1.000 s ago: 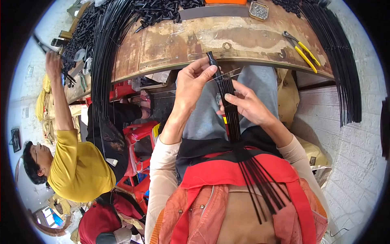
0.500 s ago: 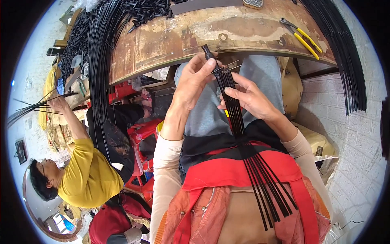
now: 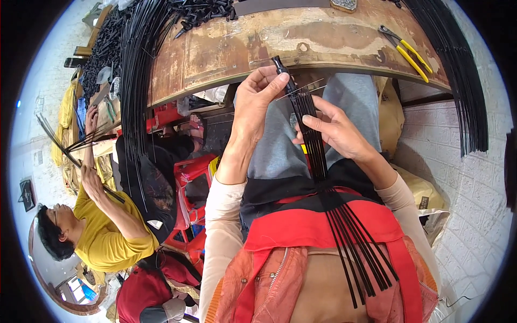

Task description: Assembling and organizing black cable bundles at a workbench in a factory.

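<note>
My left hand pinches a black tubular piece with a knobbed end between thumb and fingers, just past the table edge. Below it fans a bundle of thin black rods, looking like umbrella ribs. The rods run down over my lap and a red apron, their free ends spread toward my chest. Closed around the upper rods is my right hand, its thumb lying across them. A thin wire crosses where rods and tube meet; how it is fastened is too small to tell.
On the wooden table lie yellow-handled pliers, black plastic parts and a small tin. Long black rods hang over it at left and right. A co-worker in yellow sits left, holding rods.
My hands keep their grip on the tube and rods, with only slight shifts. The co-worker's hands have moved lower and closer in, with the rods now held across at an angle.
</note>
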A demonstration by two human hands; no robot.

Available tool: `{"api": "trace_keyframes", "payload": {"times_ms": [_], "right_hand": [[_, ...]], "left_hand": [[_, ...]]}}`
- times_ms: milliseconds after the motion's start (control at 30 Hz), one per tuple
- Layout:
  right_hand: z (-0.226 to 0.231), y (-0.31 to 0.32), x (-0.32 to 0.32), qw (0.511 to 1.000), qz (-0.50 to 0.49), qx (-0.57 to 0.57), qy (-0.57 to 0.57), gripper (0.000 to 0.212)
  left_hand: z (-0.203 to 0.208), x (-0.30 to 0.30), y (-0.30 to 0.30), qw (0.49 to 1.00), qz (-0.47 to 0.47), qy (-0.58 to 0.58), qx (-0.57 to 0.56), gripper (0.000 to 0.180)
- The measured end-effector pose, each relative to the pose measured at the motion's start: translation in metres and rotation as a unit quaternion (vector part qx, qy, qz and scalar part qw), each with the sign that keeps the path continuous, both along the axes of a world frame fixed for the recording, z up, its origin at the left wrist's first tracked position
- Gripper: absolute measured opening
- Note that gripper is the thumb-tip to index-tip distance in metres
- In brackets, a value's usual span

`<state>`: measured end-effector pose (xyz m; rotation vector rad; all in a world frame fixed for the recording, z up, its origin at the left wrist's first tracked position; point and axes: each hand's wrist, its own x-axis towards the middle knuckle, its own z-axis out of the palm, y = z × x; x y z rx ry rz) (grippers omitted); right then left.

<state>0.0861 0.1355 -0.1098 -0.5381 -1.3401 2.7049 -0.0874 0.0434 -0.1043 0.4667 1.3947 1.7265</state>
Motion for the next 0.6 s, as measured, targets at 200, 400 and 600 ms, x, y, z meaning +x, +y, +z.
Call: {"api": "trace_keyframes", "payload": {"times_ms": [200,400,600], "right_hand": [[-0.004,-0.001,-0.002,1.0,-0.009,0.012,0.008,0.035],[-0.006,-0.001,-0.002,1.0,-0.002,0.017,-0.002,0.035],[-0.002,0.001,-0.002,1.0,-0.004,-0.005,-0.005,0.036]], "left_hand": [[0.008,0.004,0.001,1.0,0.005,0.0,-0.025,0.027],[0.012,-0.001,0.0,0.998,0.017,0.047,-0.039,0.028],[0.006,-0.003,-0.002,0.998,-0.033,0.041,-0.025,0.029]]}}
